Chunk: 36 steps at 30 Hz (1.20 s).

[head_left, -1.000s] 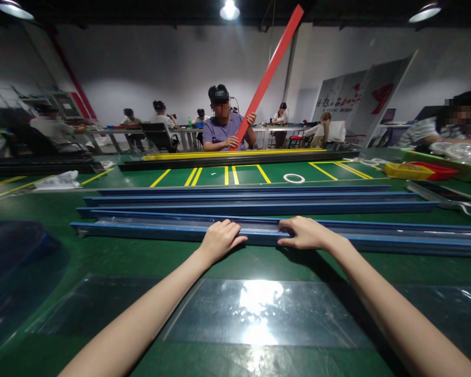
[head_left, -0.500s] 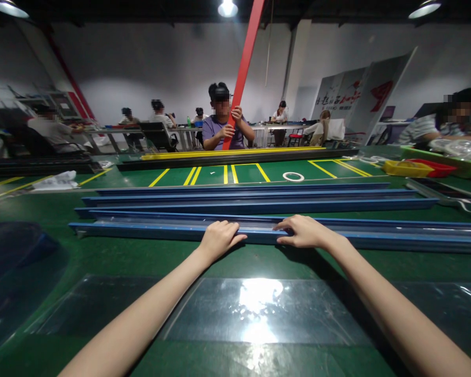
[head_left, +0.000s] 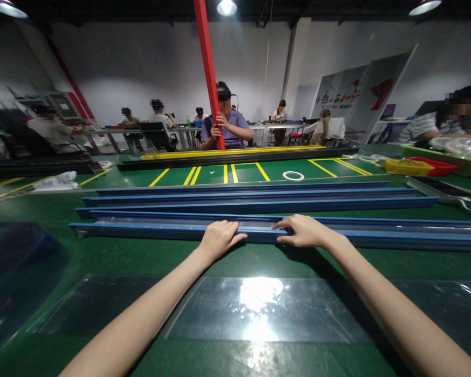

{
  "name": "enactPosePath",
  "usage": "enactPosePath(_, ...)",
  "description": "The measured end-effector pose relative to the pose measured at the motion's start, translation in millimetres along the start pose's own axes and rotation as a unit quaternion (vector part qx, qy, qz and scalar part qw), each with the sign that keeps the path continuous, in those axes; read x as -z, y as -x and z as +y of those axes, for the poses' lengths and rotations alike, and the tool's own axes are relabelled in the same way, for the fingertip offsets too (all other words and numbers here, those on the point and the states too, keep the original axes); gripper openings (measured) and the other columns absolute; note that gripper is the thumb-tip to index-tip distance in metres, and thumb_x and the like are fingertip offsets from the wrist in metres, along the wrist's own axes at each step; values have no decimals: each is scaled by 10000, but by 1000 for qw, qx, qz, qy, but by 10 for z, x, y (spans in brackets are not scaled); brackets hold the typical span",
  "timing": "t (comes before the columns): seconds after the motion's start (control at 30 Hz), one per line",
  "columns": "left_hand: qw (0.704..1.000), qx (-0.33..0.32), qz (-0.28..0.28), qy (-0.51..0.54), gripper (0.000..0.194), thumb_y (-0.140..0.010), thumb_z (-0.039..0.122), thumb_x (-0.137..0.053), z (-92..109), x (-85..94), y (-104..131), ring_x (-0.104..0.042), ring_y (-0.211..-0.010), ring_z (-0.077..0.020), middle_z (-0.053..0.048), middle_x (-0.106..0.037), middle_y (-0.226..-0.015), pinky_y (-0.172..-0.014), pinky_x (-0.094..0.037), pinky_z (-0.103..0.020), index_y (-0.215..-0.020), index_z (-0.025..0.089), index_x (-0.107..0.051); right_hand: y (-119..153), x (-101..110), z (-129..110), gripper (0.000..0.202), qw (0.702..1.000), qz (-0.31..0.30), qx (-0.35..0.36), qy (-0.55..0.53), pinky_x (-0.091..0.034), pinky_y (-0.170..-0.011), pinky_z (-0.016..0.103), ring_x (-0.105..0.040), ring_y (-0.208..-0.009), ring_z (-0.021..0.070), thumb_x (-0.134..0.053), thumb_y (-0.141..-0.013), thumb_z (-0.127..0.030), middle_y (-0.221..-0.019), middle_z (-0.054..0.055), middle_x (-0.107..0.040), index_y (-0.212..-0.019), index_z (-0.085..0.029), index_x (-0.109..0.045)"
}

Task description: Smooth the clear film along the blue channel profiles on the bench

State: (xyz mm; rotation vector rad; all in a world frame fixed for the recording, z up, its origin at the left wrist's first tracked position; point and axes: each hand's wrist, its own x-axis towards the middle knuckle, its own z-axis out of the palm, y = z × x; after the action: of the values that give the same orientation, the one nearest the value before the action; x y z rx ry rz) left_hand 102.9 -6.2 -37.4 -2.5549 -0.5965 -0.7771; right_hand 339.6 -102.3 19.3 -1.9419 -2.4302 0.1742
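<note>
A long blue U-shaped channel (head_left: 380, 240) lies across the green table in front of me, its hollow side facing up. My left hand (head_left: 220, 236) is closed over its near wall, fingers reaching inside and thumb lying along the outer face. A short way to the right, my right hand (head_left: 304, 231) grips the same wall, with curled fingers inside the channel and the thumb outside. Some fingertips are hidden in the hollow. Clear strip-like material shows along the channel's inside. Behind it lie more blue channels (head_left: 259, 203), parallel to the one in my hands.
A clear plastic sheet (head_left: 220, 314) lies flat nearest me. To the left is a dark glossy object (head_left: 11, 256). Farther back are yellow and black bars (head_left: 172, 163), a tape ring (head_left: 293, 176), a phone (head_left: 439, 188) and bins (head_left: 408, 167). Opposite, a person holds a red bar (head_left: 208, 63).
The red bar held by the person opposite has swung from leaning right to leaning left. My hands and the blue channel have stayed practically in place.
</note>
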Motion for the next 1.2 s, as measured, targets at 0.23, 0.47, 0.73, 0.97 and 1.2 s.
enactPosePath(0.23,1000,4,-8,19,411,-860,479,-318,-2,0,-3,-511,-568,-141,-24,-565,-585,-509,-295,-243,-664,169,-504,-1,5,-2,449,1000,-2,-3,-4,-411,-784,275,-581,-938,225,-488,-729,-457,-1044,71,-633,-1102,-226,-584)
enactPosePath(0.47,1000,-2,-3,2,409,-860,475,-326,2,6,-7,-509,-558,-134,-17,-563,-574,-503,-292,-240,-652,169,-501,-2,-3,5,450,1000,0,1,0,-413,-776,271,-582,-935,222,-482,-731,-462,-1040,70,-634,-1101,-226,-582)
enactPosePath(0.73,1000,1,-7,10,418,-861,478,-317,0,1,-5,-508,-558,-138,-24,-557,-576,-506,-299,-242,-652,168,-505,-5,-11,12,449,1000,-1,-2,-3,-408,-791,277,-575,-947,224,-484,-733,-460,-1044,73,-631,-1103,-225,-580)
enactPosePath(0.97,1000,-3,-4,3,426,-858,482,-320,-11,-4,-8,-503,-539,-131,-14,-552,-549,-497,-295,-238,-630,172,-502,-10,-10,11,455,1000,-5,-7,-8,-409,-788,281,-575,-948,228,-486,-731,-466,-1043,76,-631,-1109,-228,-578)
enactPosePath(1.2,1000,1,-6,-2,438,-852,493,-322,-7,18,-18,-515,-535,-133,-9,-561,-549,-491,-289,-245,-608,172,-493,1,-25,23,457,1000,2,9,-6,-406,-802,290,-572,-958,234,-465,-747,-468,-1047,88,-629,-1110,-214,-578)
